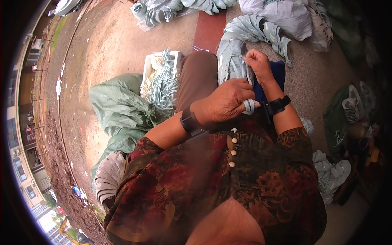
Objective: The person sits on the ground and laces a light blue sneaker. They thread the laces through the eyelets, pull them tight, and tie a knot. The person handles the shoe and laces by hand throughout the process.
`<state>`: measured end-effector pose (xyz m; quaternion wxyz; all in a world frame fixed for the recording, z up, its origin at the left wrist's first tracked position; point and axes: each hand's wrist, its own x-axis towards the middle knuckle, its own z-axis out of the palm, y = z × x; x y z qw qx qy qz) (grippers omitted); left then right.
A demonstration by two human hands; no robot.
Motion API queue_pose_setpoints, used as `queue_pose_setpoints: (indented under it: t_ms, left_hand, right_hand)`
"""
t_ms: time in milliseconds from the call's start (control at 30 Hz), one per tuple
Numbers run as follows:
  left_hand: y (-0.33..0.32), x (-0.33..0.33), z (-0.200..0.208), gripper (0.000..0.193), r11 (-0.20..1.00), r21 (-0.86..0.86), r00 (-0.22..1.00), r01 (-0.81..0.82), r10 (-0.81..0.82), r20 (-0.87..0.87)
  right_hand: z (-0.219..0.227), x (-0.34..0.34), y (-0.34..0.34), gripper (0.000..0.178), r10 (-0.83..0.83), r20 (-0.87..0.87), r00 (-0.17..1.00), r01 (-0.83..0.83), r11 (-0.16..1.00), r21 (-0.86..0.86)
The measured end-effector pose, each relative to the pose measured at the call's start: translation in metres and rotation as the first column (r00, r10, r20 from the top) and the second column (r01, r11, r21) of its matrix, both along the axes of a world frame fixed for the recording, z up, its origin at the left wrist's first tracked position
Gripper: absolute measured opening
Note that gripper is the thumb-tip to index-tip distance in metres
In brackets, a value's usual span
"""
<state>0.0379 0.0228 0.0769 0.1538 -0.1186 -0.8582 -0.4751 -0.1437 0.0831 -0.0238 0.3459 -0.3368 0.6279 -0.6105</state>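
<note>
A light grey-blue sneaker (232,57) lies across my lap, its toe pointing away from me and pale laces crossing its front. My left hand (233,97) is closed just below the shoe's heel end, with a pale blue shoelace (248,107) looped around its fingers. On the shoe's right side, my right hand (259,65) has thumb and forefinger pinched together at the edge of the lacing. What is between those fingertips is too small to make out. Beneath the shoe, a dark blue cloth (277,73) shows at the right.
Left of my knee stands a white box (146,72) heaped with pale blue and cream laces (164,83). Green woven sacks (118,100) lie beside it. Rows of nested shoe uppers (257,29) and a white plastic bag (286,18) are ahead; more shoes (332,173) lie at right.
</note>
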Motion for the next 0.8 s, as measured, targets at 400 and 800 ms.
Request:
queue_pose_setpoints:
  t_ms: [400, 800]
  left_hand:
    - [0.001, 0.007, -0.01, 0.019, 0.983, 0.159, 0.994, -0.088, 0.097, -0.049]
    - [0.001, -0.012, -0.01, 0.021, 0.99, 0.088, 0.98, -0.108, 0.121, -0.159]
  right_hand:
    - [0.018, 0.019, 0.002, 0.011, 0.119, -0.62, 0.775, -0.061, 0.992, 0.115]
    - [0.007, 0.023, -0.013, 0.031, 0.085, -0.698, 0.711, -0.023, 0.995, 0.098]
